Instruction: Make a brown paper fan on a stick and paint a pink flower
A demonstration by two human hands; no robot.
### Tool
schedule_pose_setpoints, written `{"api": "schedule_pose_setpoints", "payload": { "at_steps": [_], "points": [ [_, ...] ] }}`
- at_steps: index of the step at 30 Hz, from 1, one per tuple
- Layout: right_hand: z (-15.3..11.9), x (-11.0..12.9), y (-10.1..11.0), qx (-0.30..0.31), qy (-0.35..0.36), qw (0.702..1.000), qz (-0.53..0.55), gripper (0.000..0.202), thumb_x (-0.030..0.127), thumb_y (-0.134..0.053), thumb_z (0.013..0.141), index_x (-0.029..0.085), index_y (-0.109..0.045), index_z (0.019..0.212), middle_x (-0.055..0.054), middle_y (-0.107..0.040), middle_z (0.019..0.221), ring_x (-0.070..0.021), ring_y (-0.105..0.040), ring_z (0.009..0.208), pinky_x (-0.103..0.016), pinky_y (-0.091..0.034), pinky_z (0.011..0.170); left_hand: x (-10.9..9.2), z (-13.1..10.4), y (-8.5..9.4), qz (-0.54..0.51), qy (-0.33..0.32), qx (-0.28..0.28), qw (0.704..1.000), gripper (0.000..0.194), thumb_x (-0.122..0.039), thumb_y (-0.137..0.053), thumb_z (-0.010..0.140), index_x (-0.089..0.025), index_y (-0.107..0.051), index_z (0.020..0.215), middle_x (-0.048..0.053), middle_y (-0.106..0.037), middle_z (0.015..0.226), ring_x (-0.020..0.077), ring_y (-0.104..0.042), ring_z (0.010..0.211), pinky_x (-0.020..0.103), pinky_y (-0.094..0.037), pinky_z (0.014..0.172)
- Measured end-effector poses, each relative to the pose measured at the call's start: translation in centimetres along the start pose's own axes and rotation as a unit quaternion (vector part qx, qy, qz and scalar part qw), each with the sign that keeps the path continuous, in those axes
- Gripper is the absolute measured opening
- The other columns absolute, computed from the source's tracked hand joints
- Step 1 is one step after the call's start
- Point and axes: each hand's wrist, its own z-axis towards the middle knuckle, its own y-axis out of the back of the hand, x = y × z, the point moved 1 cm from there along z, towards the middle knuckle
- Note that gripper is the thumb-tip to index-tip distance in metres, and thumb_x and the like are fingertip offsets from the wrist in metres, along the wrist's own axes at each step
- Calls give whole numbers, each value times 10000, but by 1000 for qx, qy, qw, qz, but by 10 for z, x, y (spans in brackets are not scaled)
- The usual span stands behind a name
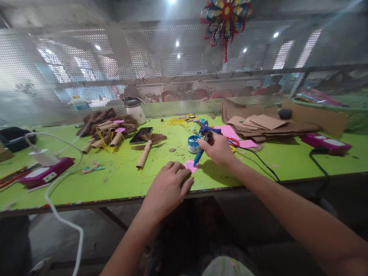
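Observation:
My right hand is closed around a blue and black marker, its blue end slanting down to a small pink paper circle on the green table. Dark marks show on the circle. The fingertips of my left hand rest at the circle's left edge, pressing on it, with the thumb apart from the fingers. Just behind the circle stands a small jar with blue contents. To the left lies a rolled brown paper tube with a pleated brown paper fan at its top.
Several brown tubes with yellow strings lie at left, near a phone. Pink sheets, scissors and stacked brown paper are at right. Purple power strips with cables sit on both sides. A perforated screen stands behind.

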Motion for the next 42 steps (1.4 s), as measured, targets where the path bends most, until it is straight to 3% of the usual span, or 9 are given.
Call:
{"api": "schedule_pose_setpoints", "payload": {
  "at_steps": [12,20,29,36,42],
  "points": [
    [0,1,0,-9,-1,999,-37,264,413,-587,764,196,-482,656,24,-516,562,-112,-437,509,-251,-350,506,1,-1,-1,-9,-8,-7,1000,298,-339,-412,959,-206,-658,1061,80,-610,969,232,-513,1008,400,-430,909],
    [4,-9,1,-45,-5,999,-17,253,416,-580,774,165,-580,745,-5,-569,616,-130,-467,553,-260,-393,535,1,-2,-2,-17,3,5,1000,307,-342,-398,965,-202,-643,1084,81,-618,1045,216,-577,982,369,-445,875],
    [-1,-1,0,-5,-10,1000,-9,254,413,-583,764,190,-494,681,33,-491,551,-112,-433,503,-251,-342,490,0,-2,-2,-13,5,4,1000,319,-367,-403,964,-198,-643,1089,82,-623,1051,221,-579,991,368,-442,868],
    [-1,3,0,6,-9,1000,-9,249,387,-591,756,200,-463,652,28,-516,559,-108,-441,500,-247,-341,487,1,-2,-2,-17,4,2,1000,303,-353,-415,960,-192,-651,1059,85,-627,1011,222,-579,985,371,-444,878],
    [1,-1,2,-26,-2,999,-39,224,386,-582,758,189,-508,679,17,-523,580,-120,-439,528,-264,-355,522,1,-2,-2,-21,5,1,1000,308,-357,-413,960,-192,-654,1056,88,-626,1012,223,-581,990,377,-453,886]
  ]
}}
